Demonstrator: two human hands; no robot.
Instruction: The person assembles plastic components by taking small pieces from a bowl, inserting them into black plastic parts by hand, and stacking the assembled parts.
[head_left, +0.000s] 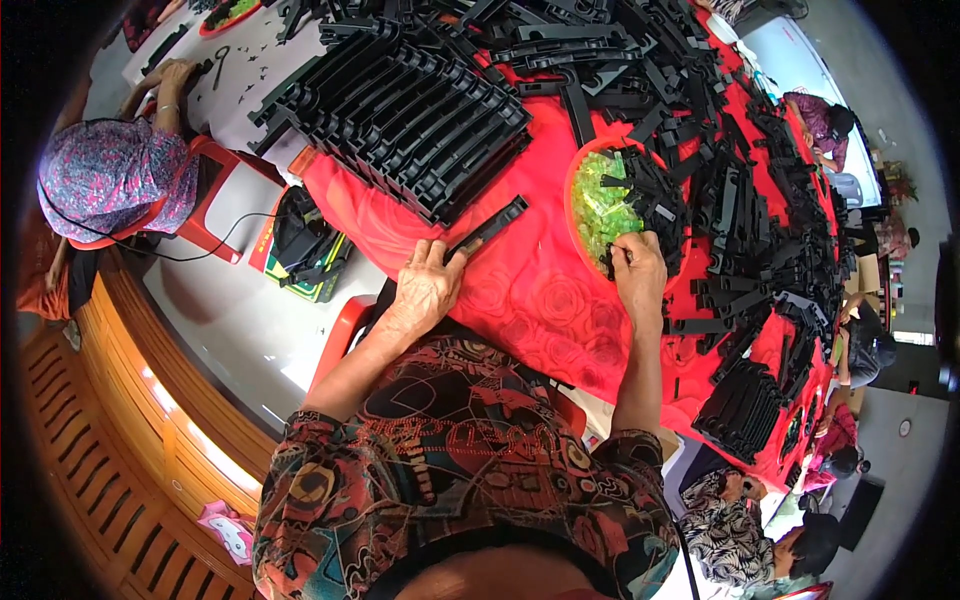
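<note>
Near mid-frame the left hand [428,287] is pinching a black strip [492,226] while the right hand [640,268], its grip unclear from here, is reaching into a red-rimmed tray [569,200].

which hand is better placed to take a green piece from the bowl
Right, probably: the right hand is at the bowl, while the left hand, farther off, holds a black strip.

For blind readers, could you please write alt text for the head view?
A person's left hand holds a long black part at a red-covered table, their right hand at the edge of a tray of green pieces and black ones. Beyond stand stacked black parts.
</note>
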